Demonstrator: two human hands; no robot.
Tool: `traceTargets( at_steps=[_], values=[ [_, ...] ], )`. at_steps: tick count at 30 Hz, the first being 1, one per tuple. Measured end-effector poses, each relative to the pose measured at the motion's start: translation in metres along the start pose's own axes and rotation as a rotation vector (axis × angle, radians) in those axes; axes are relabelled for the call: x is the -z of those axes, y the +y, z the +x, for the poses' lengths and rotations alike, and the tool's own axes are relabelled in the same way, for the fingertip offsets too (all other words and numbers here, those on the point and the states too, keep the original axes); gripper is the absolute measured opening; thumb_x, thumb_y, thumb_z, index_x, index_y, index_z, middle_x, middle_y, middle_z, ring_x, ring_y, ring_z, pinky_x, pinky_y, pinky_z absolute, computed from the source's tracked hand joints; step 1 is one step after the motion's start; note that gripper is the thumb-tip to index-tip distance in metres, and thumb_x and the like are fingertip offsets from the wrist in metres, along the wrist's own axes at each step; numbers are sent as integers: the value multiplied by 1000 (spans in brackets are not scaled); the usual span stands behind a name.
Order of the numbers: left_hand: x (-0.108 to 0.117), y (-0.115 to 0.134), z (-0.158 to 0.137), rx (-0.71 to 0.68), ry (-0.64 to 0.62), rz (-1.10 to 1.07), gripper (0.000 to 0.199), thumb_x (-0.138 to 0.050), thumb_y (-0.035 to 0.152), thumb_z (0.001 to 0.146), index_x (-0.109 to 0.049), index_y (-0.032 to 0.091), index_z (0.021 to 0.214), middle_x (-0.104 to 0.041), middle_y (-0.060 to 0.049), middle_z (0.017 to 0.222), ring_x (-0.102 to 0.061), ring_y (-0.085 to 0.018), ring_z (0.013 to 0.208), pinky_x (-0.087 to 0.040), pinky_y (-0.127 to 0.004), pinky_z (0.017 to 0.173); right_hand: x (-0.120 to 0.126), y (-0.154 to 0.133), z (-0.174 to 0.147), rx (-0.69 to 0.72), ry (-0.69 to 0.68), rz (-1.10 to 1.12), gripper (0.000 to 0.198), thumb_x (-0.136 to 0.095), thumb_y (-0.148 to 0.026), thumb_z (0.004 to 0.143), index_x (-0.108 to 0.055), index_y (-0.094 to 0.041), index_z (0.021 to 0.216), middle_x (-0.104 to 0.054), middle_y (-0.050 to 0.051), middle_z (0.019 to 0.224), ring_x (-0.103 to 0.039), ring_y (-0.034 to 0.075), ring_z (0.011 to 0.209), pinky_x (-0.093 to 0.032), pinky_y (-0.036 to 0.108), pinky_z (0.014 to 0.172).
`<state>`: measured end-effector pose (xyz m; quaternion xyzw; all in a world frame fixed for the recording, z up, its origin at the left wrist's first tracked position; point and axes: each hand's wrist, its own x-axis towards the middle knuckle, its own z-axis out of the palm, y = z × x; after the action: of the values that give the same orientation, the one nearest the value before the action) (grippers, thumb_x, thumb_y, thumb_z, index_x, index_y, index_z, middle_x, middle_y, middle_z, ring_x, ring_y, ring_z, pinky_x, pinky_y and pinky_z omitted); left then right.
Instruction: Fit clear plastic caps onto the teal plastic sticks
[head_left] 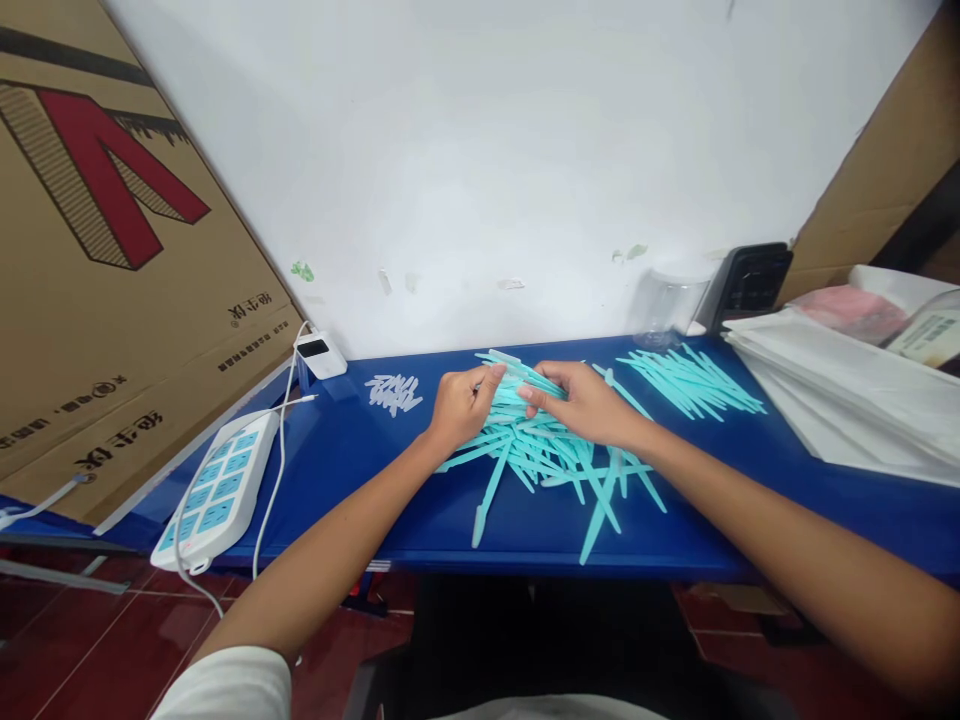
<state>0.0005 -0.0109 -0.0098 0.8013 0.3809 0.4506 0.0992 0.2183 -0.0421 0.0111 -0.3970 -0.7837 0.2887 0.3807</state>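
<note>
A loose heap of turquoise eyebrow razors (540,455) lies in the middle of the blue table, its slim sticks pointing every way. Over its far side, my left hand (463,405) is closed, thumb and forefinger pinching at the end of an eyebrow razor. My right hand (574,398) curls around several eyebrow razors just beside it, thumb pointing toward the left hand. My fingers hide part of what they hold. To the left lies a small pile of clear plastic caps (393,393). A tidier pile of turquoise razors (688,380) rests at the right.
A white power strip (221,490) with cables and a small white device (321,354) sit on the left. At the right are a clear plastic jar (669,305), a black device (754,283) and white packaging sheets (862,400). A large cardboard box (135,330) borders the left side.
</note>
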Motion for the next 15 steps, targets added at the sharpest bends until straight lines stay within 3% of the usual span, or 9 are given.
traceTargets(
  at_steps=[4, 8, 11, 15],
  values=[
    [2, 1, 2, -9, 20, -17, 56, -41, 52, 107, -33, 19, 63, -28, 3, 60, -30, -11, 56, -23, -31, 58, 3, 1, 1, -99, -2, 57, 49, -65, -66, 91, -62, -21, 74, -73, 3, 73, -40, 13, 56, -30, 30, 55],
    [6, 4, 5, 19, 75, 8, 56, -38, 54, 107, -29, 20, 64, -25, 3, 60, -27, -11, 56, -21, -32, 58, 7, 5, 3, -143, 25, 119, 51, -63, -70, 91, -63, -20, 79, -73, 5, 75, -54, 16, 63, -35, 31, 60],
    [9, 3, 6, 32, 93, 28, 57, -37, 56, 107, -27, 20, 64, -23, 2, 61, -26, -12, 57, -20, -32, 57, 8, 7, 4, -94, 63, 103, 53, -62, -72, 91, -63, -20, 78, -65, 2, 73, -56, 17, 68, -37, 31, 63],
    [11, -2, 6, 36, 45, 27, 58, -37, 57, 106, -28, 20, 64, -23, 2, 62, -25, -12, 58, -20, -32, 57, 7, 5, 2, -91, 53, 103, 54, -67, -71, 87, -51, -22, 70, -49, -3, 65, -47, 13, 54, -35, 30, 52]
  ],
)
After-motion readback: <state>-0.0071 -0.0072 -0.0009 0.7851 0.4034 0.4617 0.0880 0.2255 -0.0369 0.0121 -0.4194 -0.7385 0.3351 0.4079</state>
